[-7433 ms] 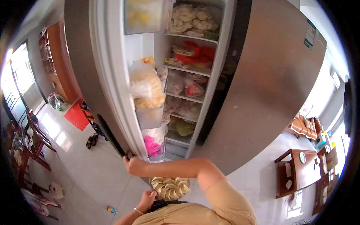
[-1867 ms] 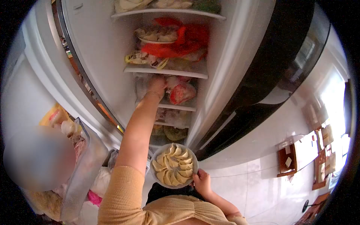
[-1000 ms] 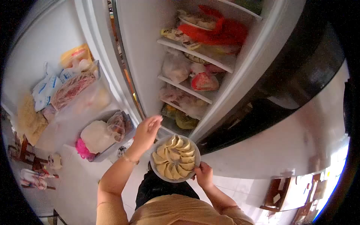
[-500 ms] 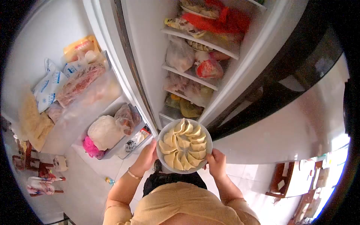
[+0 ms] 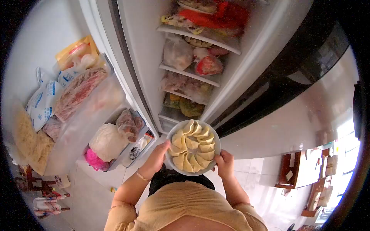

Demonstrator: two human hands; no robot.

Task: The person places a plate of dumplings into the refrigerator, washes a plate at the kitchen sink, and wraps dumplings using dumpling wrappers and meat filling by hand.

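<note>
A round, light-coloured plate (image 5: 172,162) bears a ring of several uncooked dumplings (image 5: 191,144), with one or more in the centre. My left hand (image 5: 156,157) grips its left rim, and my right hand (image 5: 224,163) grips its right rim with the thumb near the edge. The fingers under the plate are hidden. It is held in front of my body, before an open freezer whose shelves (image 5: 189,74) carry bagged food, a red bag (image 5: 219,17) and a plate of dumplings (image 5: 198,41).
On the left, the open freezer door has bins (image 5: 96,111) with wrapped meat (image 5: 81,94), blue-and-white packs (image 5: 44,100) and a white bag (image 5: 110,142). The other door (image 5: 285,100) stands at the right. Wooden furniture (image 5: 289,171) is farther right on the tiled floor.
The plate of dumplings has shifted slightly right and up in view, both hands still holding it. The camera view has turned a little, moving the freezer shelves leftward.
</note>
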